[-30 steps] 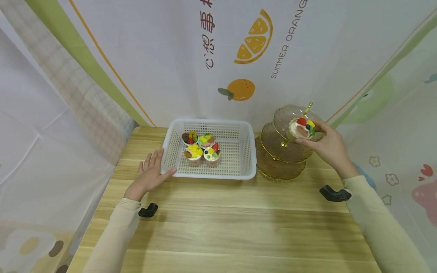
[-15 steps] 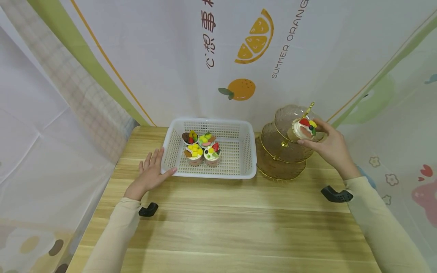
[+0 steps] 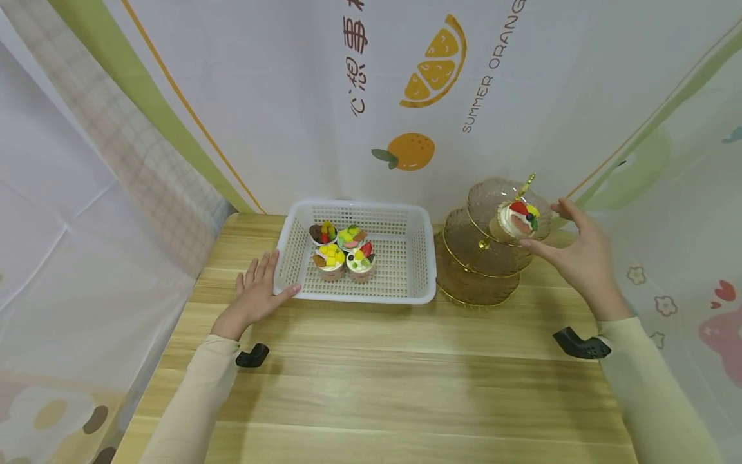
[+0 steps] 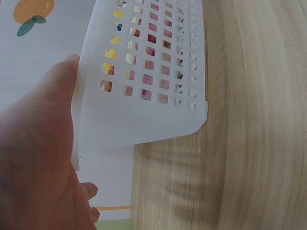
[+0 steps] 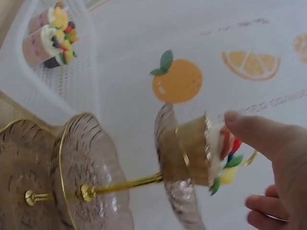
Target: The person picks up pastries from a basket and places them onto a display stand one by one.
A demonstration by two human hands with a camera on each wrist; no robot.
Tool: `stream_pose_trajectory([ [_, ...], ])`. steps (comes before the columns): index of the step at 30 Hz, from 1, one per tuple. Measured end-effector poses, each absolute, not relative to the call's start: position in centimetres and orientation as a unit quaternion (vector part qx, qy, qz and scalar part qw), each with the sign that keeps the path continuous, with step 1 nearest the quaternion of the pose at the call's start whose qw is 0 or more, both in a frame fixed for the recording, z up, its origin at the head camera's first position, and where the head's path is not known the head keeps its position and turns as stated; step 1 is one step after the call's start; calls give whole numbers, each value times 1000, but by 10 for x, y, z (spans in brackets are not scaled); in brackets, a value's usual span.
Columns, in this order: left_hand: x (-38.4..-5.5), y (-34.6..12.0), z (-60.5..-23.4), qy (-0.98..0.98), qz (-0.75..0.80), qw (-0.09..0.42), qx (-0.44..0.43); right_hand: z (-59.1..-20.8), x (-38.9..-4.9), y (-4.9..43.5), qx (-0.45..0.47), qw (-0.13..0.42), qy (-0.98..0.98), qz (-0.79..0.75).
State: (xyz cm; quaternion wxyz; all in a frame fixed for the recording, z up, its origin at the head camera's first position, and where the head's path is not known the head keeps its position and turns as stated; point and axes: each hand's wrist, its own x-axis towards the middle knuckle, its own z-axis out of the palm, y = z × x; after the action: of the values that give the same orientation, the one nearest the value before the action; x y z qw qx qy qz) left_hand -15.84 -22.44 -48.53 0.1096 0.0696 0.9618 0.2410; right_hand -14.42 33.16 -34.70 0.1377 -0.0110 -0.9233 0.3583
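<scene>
On the top tier of a three-tier stand sits a dessert cup with cream, a strawberry and other fruit pieces. My right hand is just right of it, thumb and fingers spread apart with nothing between them. In the right wrist view the cup stands on the plate, and the thumb is near its cream top. My left hand rests at the left end of a white plastic basket, fingers extended along its side and thumb on the front rim. Several fruit-topped dessert cups stand in the basket's left half.
Basket and stand are side by side at the back of the wooden table. A gold handle rises from the stand's top. Behind hangs a white cloth with orange prints.
My right hand has let go of the dessert cup, opened its fingers and drawn back to the right. The cup stays on the top tier. My left hand has not moved.
</scene>
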Motion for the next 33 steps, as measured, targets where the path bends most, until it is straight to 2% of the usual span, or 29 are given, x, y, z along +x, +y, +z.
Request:
stream_pose_trajectory([
  [8,-159,-225,-487,959,248,116,69,-369,-112,300,14,381,-846,372],
  [11,-159,-225,-487,959,251,116,68,-391,-105,279,51,432,-809,395],
  [13,-159,-225,-487,959,250,114,67,-410,-103,263,82,443,-796,405],
  [15,-159,-225,-487,960,248,113,67,-427,-104,245,110,432,-792,417],
  [17,-160,-225,-486,960,245,114,67,-441,-107,228,131,399,-803,424],
  [21,-161,-224,-487,960,245,114,67,-451,-126,197,148,282,-846,428],
  [26,-163,-224,-489,961,243,116,66,-447,-168,165,162,146,-878,425],
  [33,-161,-224,-487,959,250,116,67,-448,-243,132,163,38,-904,393],
])
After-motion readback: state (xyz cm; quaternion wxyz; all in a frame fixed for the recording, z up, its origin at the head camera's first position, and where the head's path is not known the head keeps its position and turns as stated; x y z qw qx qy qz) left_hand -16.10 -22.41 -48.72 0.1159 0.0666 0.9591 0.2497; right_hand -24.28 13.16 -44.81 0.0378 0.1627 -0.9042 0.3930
